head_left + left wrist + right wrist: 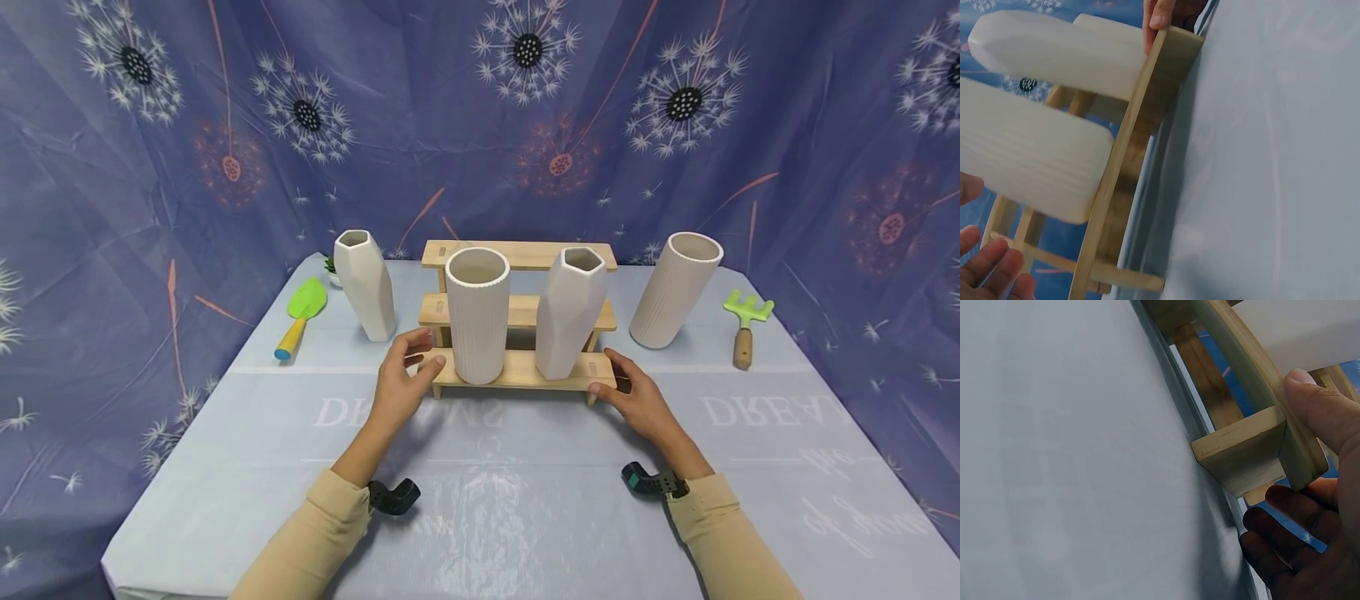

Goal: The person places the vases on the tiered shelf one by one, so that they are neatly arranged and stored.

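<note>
A three-tier wooden shelf stand (517, 254) stands mid-table. Its lowest step bears a white ribbed cylindrical vase (478, 325) on the left and a white faceted vase (566, 325) on the right. At the step's right end, my right hand (641, 400) pinches the board. The right wrist view shows the thumb (1319, 403) on top and fingers below the board. My left hand (402, 375) is beside the left end, thumb and fingers spread apart. In the left wrist view, its fingers (991, 269) are loosely bent with nothing between them, near the ribbed vase.
Another faceted vase (367, 287) stands left of the stand, with a small potted plant (332, 268) behind it. A yellow-handled green trowel (302, 317) lies farther left. To the right are a second ribbed vase (675, 292) and a green hand rake (744, 329). A patterned curtain (420, 108) hangs behind.
</note>
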The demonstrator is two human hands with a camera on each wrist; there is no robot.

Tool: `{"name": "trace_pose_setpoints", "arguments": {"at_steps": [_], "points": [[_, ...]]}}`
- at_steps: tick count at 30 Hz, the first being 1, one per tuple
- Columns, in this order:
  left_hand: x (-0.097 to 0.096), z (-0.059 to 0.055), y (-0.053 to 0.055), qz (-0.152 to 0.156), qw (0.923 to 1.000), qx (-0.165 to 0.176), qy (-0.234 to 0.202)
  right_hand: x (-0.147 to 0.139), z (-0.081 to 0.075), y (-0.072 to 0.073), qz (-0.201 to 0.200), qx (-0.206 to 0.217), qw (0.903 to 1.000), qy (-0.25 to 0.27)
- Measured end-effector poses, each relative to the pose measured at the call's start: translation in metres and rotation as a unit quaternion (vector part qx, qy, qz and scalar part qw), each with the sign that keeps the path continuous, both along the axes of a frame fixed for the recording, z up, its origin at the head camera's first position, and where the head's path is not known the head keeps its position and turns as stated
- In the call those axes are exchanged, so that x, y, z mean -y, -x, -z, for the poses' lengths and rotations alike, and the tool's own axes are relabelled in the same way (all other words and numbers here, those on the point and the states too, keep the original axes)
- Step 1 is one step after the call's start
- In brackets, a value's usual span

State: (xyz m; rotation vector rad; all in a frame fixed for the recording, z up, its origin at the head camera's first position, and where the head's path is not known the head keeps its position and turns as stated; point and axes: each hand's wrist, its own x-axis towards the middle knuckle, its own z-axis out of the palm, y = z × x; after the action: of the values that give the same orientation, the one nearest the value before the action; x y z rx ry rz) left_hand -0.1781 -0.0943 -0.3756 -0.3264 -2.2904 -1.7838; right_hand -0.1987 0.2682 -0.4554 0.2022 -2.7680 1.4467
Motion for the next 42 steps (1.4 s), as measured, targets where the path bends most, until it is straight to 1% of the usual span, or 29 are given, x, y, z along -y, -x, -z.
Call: {"name": "trace_pose_setpoints", "arguments": {"at_steps": [4, 8, 11, 15, 17, 20, 22, 30, 37, 42], "points": [[0.007, 0.001, 0.002, -0.023, 0.9997, -0.004, -0.007, 0.000, 0.001, 0.000, -0.003, -0.004, 1.0000, 0.001], [0.014, 0.004, 0.007, -0.055, 0.9983, -0.017, -0.013, 0.000, 0.001, 0.000, -0.006, -0.006, 0.9999, 0.006], [0.020, 0.013, 0.015, -0.080, 0.9963, -0.023, -0.024, 0.000, 0.001, 0.000, -0.004, -0.004, 1.0000, 0.006], [0.029, 0.028, 0.027, -0.102, 0.9942, -0.013, -0.029, 0.001, 0.001, 0.000, -0.001, -0.001, 1.0000, 0.004], [0.033, 0.032, 0.032, -0.112, 0.9933, -0.010, -0.028, 0.001, 0.000, 0.000, -0.001, 0.001, 1.0000, 0.004], [0.038, 0.035, 0.036, -0.125, 0.9918, -0.009, -0.024, 0.000, 0.001, -0.001, -0.002, 0.001, 1.0000, 0.003], [0.042, 0.037, 0.039, -0.134, 0.9905, -0.012, -0.026, 0.000, 0.002, -0.001, -0.001, 0.000, 1.0000, 0.003], [0.050, 0.038, 0.044, -0.161, 0.9864, -0.002, -0.030, -0.002, 0.003, 0.000, -0.008, -0.008, 0.9999, 0.012], [0.058, 0.037, 0.054, -0.189, 0.9818, 0.001, -0.018, -0.002, 0.002, 0.000, -0.005, -0.009, 0.9999, 0.010], [0.063, 0.037, 0.058, -0.199, 0.9797, 0.012, -0.019, -0.001, 0.003, 0.001, -0.004, -0.006, 0.9999, 0.009]]}}
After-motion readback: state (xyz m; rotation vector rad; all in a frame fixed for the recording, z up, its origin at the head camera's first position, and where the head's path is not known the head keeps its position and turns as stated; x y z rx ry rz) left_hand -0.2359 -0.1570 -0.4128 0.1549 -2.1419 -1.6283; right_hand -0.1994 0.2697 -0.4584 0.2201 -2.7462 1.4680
